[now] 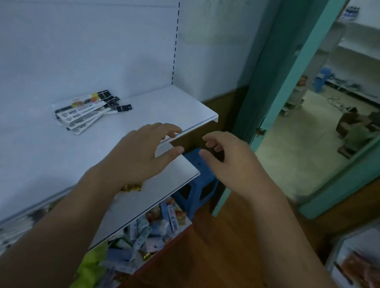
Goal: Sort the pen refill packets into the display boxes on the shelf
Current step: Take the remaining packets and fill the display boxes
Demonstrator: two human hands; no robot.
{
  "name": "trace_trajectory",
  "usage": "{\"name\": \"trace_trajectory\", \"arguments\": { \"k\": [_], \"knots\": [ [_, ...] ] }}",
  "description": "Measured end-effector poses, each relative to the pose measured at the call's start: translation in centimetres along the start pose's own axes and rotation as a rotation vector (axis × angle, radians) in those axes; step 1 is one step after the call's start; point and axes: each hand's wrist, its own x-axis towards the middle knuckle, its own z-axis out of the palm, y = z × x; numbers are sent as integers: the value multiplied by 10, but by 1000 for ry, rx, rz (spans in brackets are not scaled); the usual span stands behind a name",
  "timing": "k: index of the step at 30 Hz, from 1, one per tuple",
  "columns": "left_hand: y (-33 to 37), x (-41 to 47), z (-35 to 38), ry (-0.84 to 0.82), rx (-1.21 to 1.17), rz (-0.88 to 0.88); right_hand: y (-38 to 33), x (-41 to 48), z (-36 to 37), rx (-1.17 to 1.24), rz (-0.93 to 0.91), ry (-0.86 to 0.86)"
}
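Currently, on the head view, your left hand [144, 155] and right hand [228, 164] hover empty, fingers loosely spread, by the shelf [177, 104] corner, while the pen refill packets [91, 112] lie fanned farther back, seemingly awaiting sorting.

Small fanned pile of black-and-white pen refill packets [91, 110] lying on the white metal shelf [27, 155]. Left hand [139, 154] and right hand [232, 163] both hover empty, fingers loosely spread, over a blue plastic stool [199, 183].
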Motion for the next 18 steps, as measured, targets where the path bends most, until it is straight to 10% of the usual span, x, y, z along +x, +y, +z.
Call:
{"name": "trace_trajectory", "arguments": {
  "k": [18],
  "knots": [
    [-153, 65, -68, 227, 286, -340, -38, 242, 101, 16, -316, -286]
  ]
}}
